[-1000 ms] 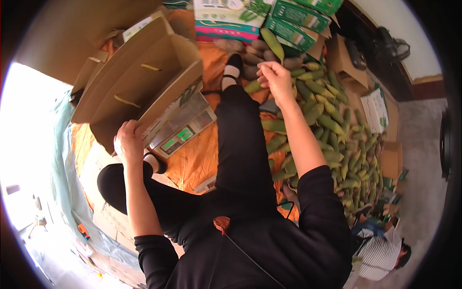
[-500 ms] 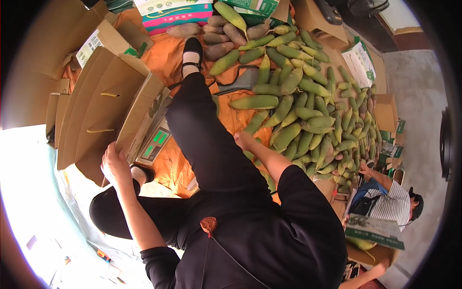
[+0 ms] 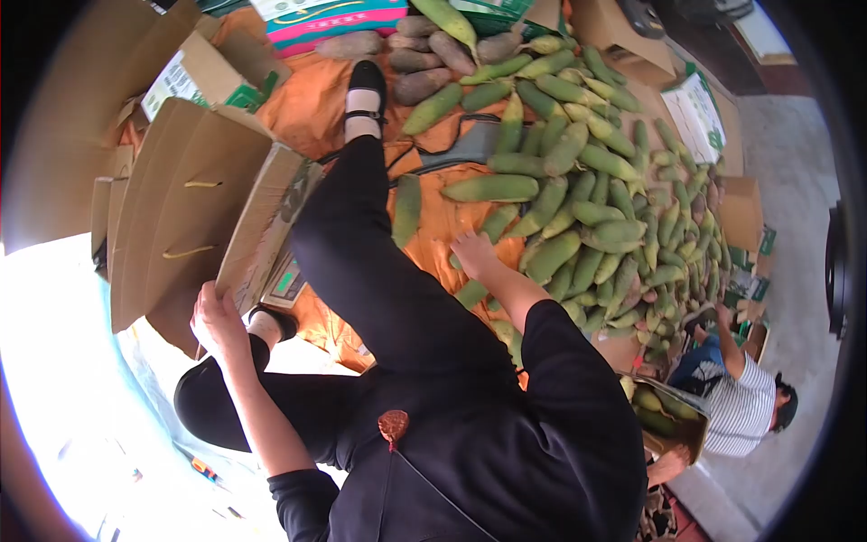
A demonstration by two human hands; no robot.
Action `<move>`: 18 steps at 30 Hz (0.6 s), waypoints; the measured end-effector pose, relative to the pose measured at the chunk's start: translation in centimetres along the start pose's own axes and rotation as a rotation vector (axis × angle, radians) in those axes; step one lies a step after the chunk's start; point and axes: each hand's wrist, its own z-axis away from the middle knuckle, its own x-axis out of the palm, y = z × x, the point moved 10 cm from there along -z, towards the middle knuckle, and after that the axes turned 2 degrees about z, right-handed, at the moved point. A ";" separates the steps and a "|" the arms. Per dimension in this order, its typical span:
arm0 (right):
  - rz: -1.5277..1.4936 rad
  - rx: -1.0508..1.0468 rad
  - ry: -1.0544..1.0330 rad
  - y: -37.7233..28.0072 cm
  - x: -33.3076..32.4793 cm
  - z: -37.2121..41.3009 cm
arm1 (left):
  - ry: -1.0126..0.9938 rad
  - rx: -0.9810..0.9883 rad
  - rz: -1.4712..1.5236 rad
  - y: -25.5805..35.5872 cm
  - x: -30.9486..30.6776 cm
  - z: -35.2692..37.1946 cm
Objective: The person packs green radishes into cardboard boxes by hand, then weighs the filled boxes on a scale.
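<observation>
Since 1 s ago the right hand (image 3: 474, 255) has dropped from up over the far end of the heap to its near edge. The left hand (image 3: 217, 318) stays on the cardboard box (image 3: 194, 217).

The left fingers are curled tight over the box's lower corner, thumb on the outer face. The box is plain brown, tipped on its side at the person's left, with 2 strap handles showing.

The right hand rests knuckles-up on the orange cloth (image 3: 429, 235), touching the nearest of the long green vegetables (image 3: 578, 208). Its fingers are seen from behind, so I cannot tell whether they close on anything.

The vegetables are green, tapered and piled many deep to the right. 1 loose vegetable (image 3: 406, 210) lies just beside the black-trousered leg (image 3: 361, 262).

The scale (image 3: 284, 282) is mostly hidden under box and leg, with only its green display showing. Brown tubers (image 3: 424, 59) lie at the far edge. A person in a striped shirt (image 3: 745, 411) is cut off at lower right.
</observation>
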 end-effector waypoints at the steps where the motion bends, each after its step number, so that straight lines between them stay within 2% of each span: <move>1: 0.043 -0.074 -0.004 -0.7 0.5 -0.4 | -0.012 0.019 -0.010 0.4 -0.1 -0.1; 5: 0.107 -0.190 0.020 -1.7 2.6 -1.0 | -0.030 0.024 0.008 0.6 -0.5 -0.3; 7: 0.137 -0.141 0.027 -1.0 3.0 -1.3 | -0.050 -0.037 0.001 -0.1 -0.2 -0.2; 11: 0.191 -0.184 0.010 -1.6 2.3 -0.7 | -0.066 -0.068 -0.021 -0.1 -0.4 -0.3; 14: 0.157 -0.107 -0.015 -0.7 0.1 -0.5 | -0.047 -0.068 -0.044 -0.2 -0.6 -0.3; 16: 0.104 0.004 0.160 0.8 -2.8 -0.3 | -0.064 -0.039 -0.028 0.1 -0.6 -0.2; 17: 0.107 0.009 0.159 1.1 -3.7 -0.3 | -0.066 -0.037 -0.023 0.0 -0.6 -0.1; 18: -0.050 0.080 0.241 2.4 -5.5 -0.3 | -0.078 -0.053 -0.026 -0.3 -0.5 -0.1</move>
